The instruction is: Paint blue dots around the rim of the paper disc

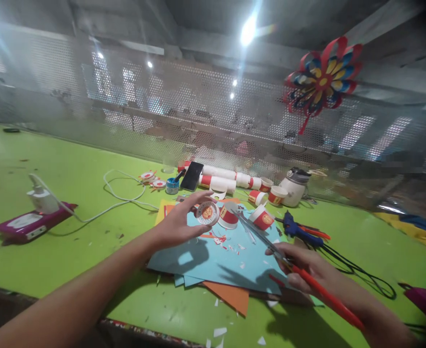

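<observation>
My left hand [178,217] pinches a small round white paper cup piece [207,213] with a red and yellow print, thumb below and fingers above. In my right hand [303,268] is a pair of scissors [262,235] with orange-red handles, its blades pointing up and left. Just right of the round piece stands a cut red-and-white paper cup [229,216], near the blade tips. Another red-and-white cup [262,218] lies tilted behind the blades. Beneath both hands are light blue paper sheets [169,263] strewn with red and white scraps.
A glue gun [292,226] with a black cord lies at right. Behind are a phone [192,176], a blue-labelled jar [172,186], rolled white tubes [218,184] and a lidded pot [294,186]. A purple power strip [35,224] sits at left. Orange paper [231,296] pokes out in front.
</observation>
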{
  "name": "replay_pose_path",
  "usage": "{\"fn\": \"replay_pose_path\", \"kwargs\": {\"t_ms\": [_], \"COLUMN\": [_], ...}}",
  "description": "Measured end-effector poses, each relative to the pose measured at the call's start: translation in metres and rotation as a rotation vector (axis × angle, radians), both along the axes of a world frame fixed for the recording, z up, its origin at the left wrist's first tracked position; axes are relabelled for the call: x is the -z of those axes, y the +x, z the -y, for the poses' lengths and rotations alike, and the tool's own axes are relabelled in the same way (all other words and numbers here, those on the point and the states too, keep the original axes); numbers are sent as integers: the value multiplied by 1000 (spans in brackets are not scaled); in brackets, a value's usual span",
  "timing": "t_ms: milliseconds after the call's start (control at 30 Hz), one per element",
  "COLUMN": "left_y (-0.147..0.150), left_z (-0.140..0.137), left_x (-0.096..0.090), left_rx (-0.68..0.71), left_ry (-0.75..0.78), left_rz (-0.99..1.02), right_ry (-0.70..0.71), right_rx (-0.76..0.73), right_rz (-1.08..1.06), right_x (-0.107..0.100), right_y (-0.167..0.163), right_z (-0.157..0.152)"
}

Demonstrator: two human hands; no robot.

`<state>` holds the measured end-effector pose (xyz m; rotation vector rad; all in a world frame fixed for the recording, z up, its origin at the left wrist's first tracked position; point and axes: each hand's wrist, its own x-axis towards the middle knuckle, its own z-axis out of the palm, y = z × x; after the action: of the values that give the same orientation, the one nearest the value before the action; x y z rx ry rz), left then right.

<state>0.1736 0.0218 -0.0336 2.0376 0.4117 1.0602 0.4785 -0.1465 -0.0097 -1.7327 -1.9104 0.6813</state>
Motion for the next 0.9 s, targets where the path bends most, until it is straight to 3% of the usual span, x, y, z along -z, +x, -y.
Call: {"fn": "replay_pose_path", "kwargs": {"t_ms": [267, 467, 633, 900], "left_y": [-7, -9, -8, -2], "left_z": [-8, -9, -9, -1], "left_x": [-3, -5, -1, 0], "left_rx": [33, -5, -1, -13], "left_ry": [-48, -57, -104, -221], "left_rz": [28, 16, 13, -33], "right_ry": [53, 50, 85, 51], "right_rx": [-86, -131, -67, -45], "right_rz": [-119, 24, 10, -58], "right_x": [3, 14, 29, 26], "right_y": [-18, -21, -21, -36], "right_z": [-20, -25, -24, -18]}}
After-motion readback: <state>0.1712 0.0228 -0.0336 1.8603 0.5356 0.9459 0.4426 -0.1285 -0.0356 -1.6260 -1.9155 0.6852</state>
